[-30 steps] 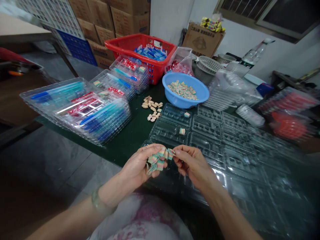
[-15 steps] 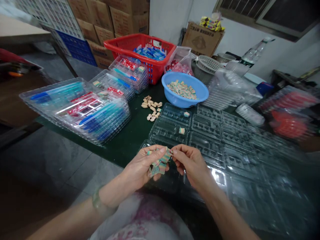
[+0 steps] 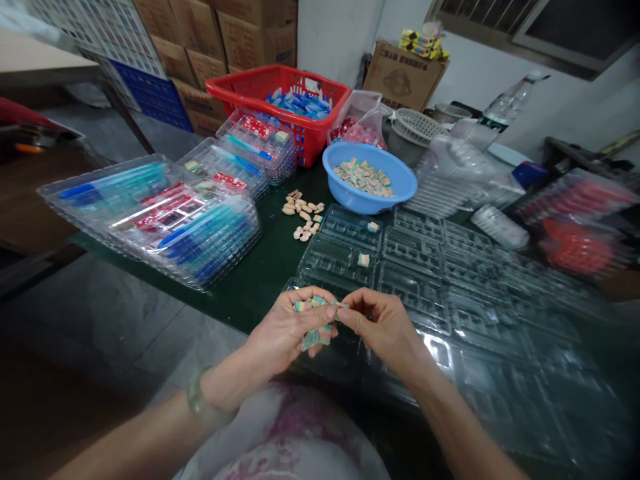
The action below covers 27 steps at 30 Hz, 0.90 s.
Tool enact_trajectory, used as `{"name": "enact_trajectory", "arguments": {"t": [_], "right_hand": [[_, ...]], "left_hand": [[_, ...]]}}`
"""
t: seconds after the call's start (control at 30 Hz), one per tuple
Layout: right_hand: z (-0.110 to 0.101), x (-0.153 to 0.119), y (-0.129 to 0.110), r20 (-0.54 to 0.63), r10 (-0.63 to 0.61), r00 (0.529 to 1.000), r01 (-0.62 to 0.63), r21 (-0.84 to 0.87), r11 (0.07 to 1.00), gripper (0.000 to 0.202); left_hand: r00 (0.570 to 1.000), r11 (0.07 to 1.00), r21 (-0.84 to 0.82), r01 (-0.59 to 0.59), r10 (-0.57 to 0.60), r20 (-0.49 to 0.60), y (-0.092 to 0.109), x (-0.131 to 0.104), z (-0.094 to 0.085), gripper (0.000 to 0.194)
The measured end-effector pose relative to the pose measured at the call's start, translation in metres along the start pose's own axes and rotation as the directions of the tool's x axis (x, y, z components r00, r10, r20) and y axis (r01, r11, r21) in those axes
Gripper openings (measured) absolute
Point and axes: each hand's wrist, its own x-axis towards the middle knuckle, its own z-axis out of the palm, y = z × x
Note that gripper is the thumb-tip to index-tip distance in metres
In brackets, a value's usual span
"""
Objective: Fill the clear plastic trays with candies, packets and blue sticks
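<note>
My left hand [image 3: 283, 333] is closed around several small pastel-striped pieces [image 3: 323, 335], banded in green, cream and orange. The thumb and fingertips of my right hand [image 3: 385, 327] pinch at one piece, right against my left thumb; most of that piece is hidden by the fingers. Beyond both hands, clear plastic trays [image 3: 333, 261] lie in rows on the dark green table [image 3: 235, 297]. A single striped piece [image 3: 363, 259] sits in one tray, and another [image 3: 373, 227] in the tray behind it.
A blue basin [image 3: 345, 195] of striped pieces stands behind the trays, with peanuts [image 3: 300, 211] to its left. Filled clear packs [image 3: 210, 247] are stacked at left. Farther back are a red basket [image 3: 280, 77], a plastic bottle [image 3: 510, 103] and cartons [image 3: 405, 77].
My right fingertips have closed in against my left thumb at the striped pieces, and my left thumb has lowered slightly. The trays, basin and stacked packs stay where they were.
</note>
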Motion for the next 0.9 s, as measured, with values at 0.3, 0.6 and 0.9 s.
{"name": "enact_trajectory", "arguments": {"t": [0.3, 0.6, 0.9], "right_hand": [[0.001, 0.000, 0.005, 0.134, 0.261, 0.956, -0.293, 0.502, 0.814, 0.024], [0.002, 0.002, 0.007, -0.028, 0.157, 0.987, -0.131, 0.424, 0.896, 0.019], [0.007, 0.001, 0.016, -0.129, 0.119, 0.984, -0.068, 0.344, 0.937, 0.024]], "left_hand": [[0.998, 0.999, -0.016, -0.050, 0.050, 0.045, -0.004, 0.005, 0.000, 0.018], [0.998, 0.994, -0.107, 0.010, -0.003, 0.061, -0.007, 0.004, -0.001, 0.018], [0.997, 0.987, -0.143, -0.074, 0.073, -0.012, -0.012, 0.006, 0.002, 0.020]]}}
